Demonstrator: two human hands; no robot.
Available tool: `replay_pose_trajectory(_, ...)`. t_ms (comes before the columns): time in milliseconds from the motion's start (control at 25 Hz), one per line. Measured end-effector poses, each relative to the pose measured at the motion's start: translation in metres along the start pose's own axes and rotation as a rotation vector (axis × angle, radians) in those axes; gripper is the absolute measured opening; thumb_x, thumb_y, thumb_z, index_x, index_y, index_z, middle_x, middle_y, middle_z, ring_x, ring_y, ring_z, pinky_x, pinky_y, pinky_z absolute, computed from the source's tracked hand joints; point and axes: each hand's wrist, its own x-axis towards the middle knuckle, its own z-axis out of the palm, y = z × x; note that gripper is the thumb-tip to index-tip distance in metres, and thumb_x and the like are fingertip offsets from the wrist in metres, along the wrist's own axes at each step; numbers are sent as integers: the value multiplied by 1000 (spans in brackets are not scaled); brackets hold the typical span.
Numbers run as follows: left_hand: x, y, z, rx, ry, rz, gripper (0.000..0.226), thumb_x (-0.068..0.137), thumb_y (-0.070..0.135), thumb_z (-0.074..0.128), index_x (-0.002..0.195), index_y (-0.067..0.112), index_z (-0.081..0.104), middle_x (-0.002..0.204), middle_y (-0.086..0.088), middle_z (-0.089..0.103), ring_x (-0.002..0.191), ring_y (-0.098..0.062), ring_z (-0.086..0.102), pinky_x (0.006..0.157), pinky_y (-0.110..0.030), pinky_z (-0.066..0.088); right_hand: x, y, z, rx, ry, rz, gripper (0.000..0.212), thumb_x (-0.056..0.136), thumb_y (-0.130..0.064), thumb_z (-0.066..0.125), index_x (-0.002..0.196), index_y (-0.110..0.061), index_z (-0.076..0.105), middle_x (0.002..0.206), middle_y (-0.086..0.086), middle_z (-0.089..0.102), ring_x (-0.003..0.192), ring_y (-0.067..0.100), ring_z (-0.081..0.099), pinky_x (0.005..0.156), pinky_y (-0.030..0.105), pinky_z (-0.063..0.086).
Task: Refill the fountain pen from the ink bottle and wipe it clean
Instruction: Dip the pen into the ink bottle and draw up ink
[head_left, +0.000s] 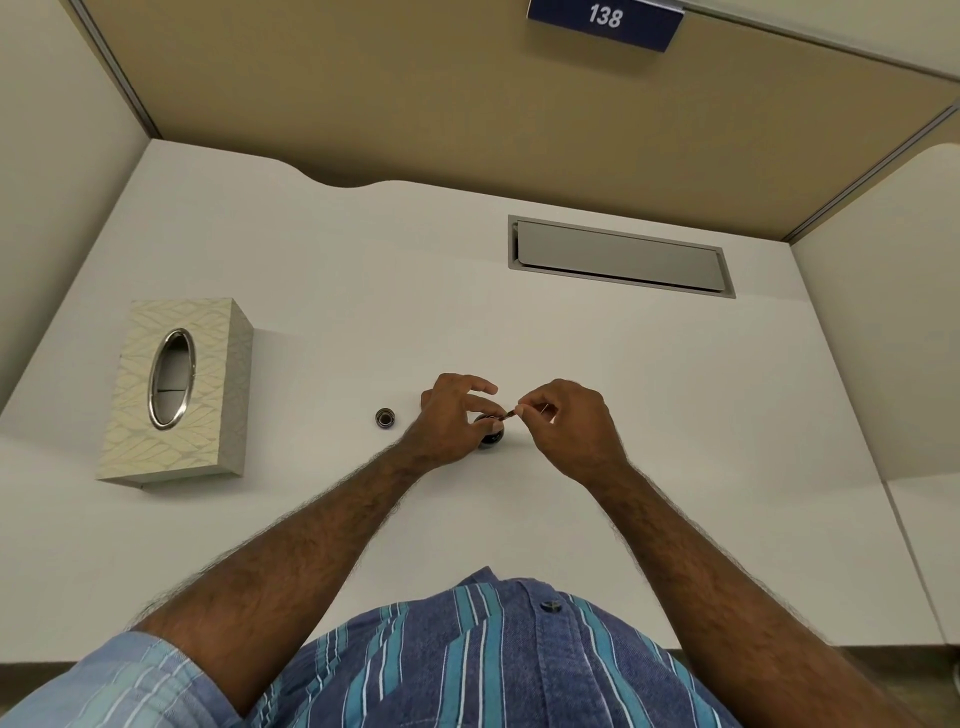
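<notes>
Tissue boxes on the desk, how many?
1. The tissue box sits at the desk's left side, left of the bottle cap and clear of both hands. No tissue sticks out of its oval opening. Nothing suggests another hidden.

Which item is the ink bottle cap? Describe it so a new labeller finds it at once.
Start at the patterned tissue box on the left of the white desk. Between it and the left hand lies the bottle cap, alone on the desk. It is small, round and dark, with a shiny rim, open side up.
</notes>
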Motion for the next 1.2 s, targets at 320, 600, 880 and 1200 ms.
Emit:
replay_pose_trajectory(320,0,1,-2,26,0,3,13,87,34,80,99,35,81,120,31,57,125,0,35,106,-33,20,0,-4,-1,62,7,47,17,92,-42,77,92,-25,76,88,-11,72,78,5,65,72,25,52)
replay_pose_trajectory(600,0,4,-4,5,-15,-11,14,87,32,81,100,33,82,129,20,63,132,-8,39,109,-36,21,5,-4,-1,-73,-18,17,19,97,-36,72,89,-22,80,86,-6,73,78,13,64,72,32,50)
replay_pose_trajectory(880,0,6,-5,11,-1,-9,13,87,32,81,99,33,82,127,22,62,131,-10,40,109,-38,22,4,-4,-1,13,-14,18,17,93,-37,76,103,-23,79,90,-10,73,77,7,64,76,27,50)
replay_pose_trajectory(1200,1,3,-3,3,-9,-16,12,88,32,79,99,35,81,125,27,59,133,-8,38,109,-36,20,1,-2,2,18,-3,-10,17,92,-26,79,108,-22,82,92,-9,78,77,0,63,73,4,42)
